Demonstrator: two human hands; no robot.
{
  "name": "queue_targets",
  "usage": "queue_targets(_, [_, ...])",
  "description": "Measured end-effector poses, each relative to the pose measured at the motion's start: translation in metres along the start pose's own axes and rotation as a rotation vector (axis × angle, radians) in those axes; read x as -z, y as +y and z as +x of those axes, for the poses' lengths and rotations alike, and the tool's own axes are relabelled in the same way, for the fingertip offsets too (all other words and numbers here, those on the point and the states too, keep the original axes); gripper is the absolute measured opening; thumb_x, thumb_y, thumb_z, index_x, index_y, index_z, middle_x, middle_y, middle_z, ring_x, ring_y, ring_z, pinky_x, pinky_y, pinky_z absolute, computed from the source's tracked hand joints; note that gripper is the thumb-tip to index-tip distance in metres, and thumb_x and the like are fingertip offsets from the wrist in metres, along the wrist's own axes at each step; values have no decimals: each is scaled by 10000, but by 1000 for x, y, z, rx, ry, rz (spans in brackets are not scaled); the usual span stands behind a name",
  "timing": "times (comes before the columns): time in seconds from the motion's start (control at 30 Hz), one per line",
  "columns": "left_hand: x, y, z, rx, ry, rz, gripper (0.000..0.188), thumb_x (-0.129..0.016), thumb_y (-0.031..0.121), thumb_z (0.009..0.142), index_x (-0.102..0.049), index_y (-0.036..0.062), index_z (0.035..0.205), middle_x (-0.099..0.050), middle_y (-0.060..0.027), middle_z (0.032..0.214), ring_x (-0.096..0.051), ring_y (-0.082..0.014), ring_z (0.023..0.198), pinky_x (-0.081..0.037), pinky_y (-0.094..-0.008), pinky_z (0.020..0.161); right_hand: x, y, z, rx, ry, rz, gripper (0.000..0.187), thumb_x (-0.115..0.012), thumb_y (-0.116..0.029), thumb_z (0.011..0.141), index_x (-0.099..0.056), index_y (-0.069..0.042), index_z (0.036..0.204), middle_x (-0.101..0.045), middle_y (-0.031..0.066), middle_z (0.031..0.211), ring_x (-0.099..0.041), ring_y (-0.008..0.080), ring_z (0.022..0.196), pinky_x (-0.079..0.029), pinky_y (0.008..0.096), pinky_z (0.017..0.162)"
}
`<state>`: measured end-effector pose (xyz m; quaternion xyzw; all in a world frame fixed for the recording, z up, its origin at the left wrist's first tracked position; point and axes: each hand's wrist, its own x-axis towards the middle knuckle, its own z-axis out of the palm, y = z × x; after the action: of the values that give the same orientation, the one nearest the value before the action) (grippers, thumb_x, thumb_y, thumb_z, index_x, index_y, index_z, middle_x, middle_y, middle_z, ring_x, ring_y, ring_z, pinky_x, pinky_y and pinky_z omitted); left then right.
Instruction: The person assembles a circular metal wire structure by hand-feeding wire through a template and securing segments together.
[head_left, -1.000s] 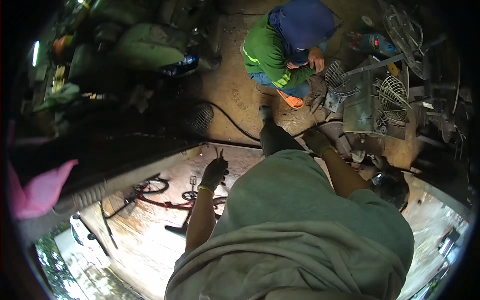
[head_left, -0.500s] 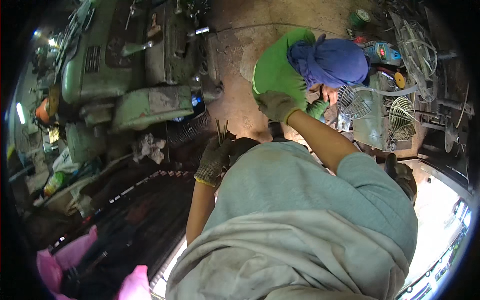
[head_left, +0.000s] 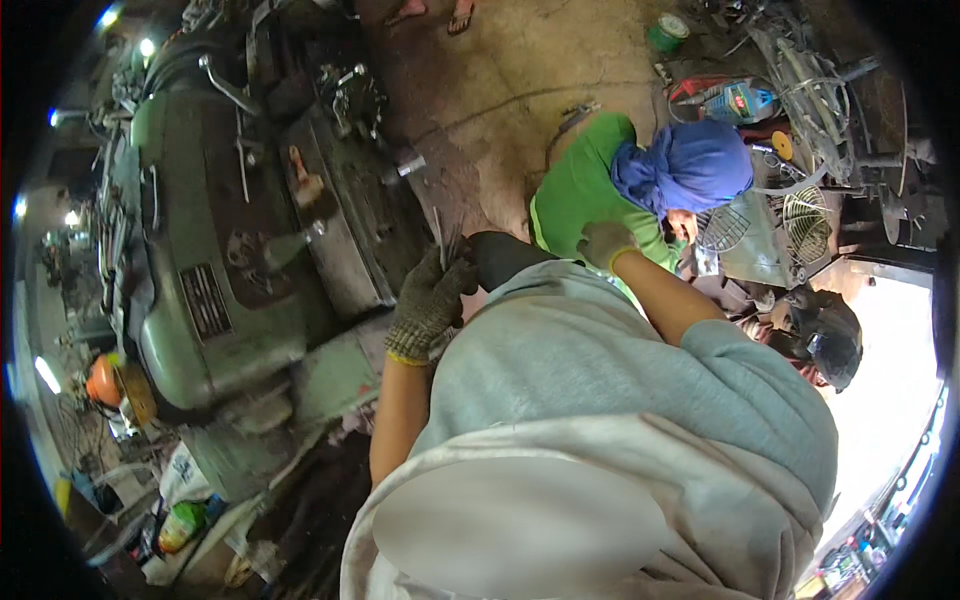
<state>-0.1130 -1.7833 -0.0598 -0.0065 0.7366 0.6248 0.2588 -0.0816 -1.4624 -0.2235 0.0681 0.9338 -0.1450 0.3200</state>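
Observation:
My left hand [head_left: 432,298], in a grey knitted glove with a yellow cuff, is closed around a few thin rods [head_left: 441,238]. Their ends stick up past the fingers, beside my dark trouser leg [head_left: 497,258]. My right hand [head_left: 606,245], gloved too, hangs in front of my body, close to the green shirt of a co-worker. Its fingers are too blurred and turned away to show whether they hold anything. The co-worker [head_left: 580,185] bends low in a blue head covering [head_left: 690,170], and one of that person's bare hands [head_left: 682,225] is by a round wire guard [head_left: 725,228].
A large green machine [head_left: 215,340] with levers fills the left side; a brush [head_left: 308,185] lies on it. At right are a second wire guard [head_left: 806,222], a blue machine [head_left: 738,102] and coiled cable [head_left: 800,95]. A dark helmet [head_left: 825,340] is near a bright opening. Someone's sandalled foot [head_left: 460,18] shows at the top.
My view has shifted left and forward, so more of the green machine and floor shows. My right hand is farther right and lower in view. The left hand still grips the rods.

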Motion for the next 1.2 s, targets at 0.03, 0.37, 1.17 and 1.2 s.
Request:
queue_targets(0.03, [7,12,17,33,-28,41,303,-612,240,969,-631,69,1218,-653,-30,829,-548,-96,613,-444,-262,506,1,4,16,-42,-39,4,445,-567,-422,890,-691,-72,1135,-680,200,1151,-644,375,1095,-501,479,939])
queue_targets(0.37, [43,86,198,167,-42,56,334,-618,304,951,-631,78,1198,-638,-44,796,-538,-103,595,-432,-276,470,84,44,176,72,195,195,497,-490,-427,912,-706,-25,1108,-671,228,1139,-645,389,1054,-495,448,920])
queue_targets(1.17, [-234,416,899,244,-1402,-664,592,-394,540,1024,-526,65,1351,-617,-2,815,-476,-92,530,-427,-282,494,589,151,438,185,672,1087,594,-548,-481,975,-568,-8,1335,-588,242,1311,-597,339,1193,-464,408,1014])
queue_targets(1.2, [-250,442,920,290,-1405,-721,574,-400,511,1027,-518,59,1362,-631,-11,831,-467,-98,526,-427,-291,501,617,158,451,174,680,1093,578,-549,-470,978,-577,-8,1323,-603,239,1288,-607,334,1177,-471,408,1003])
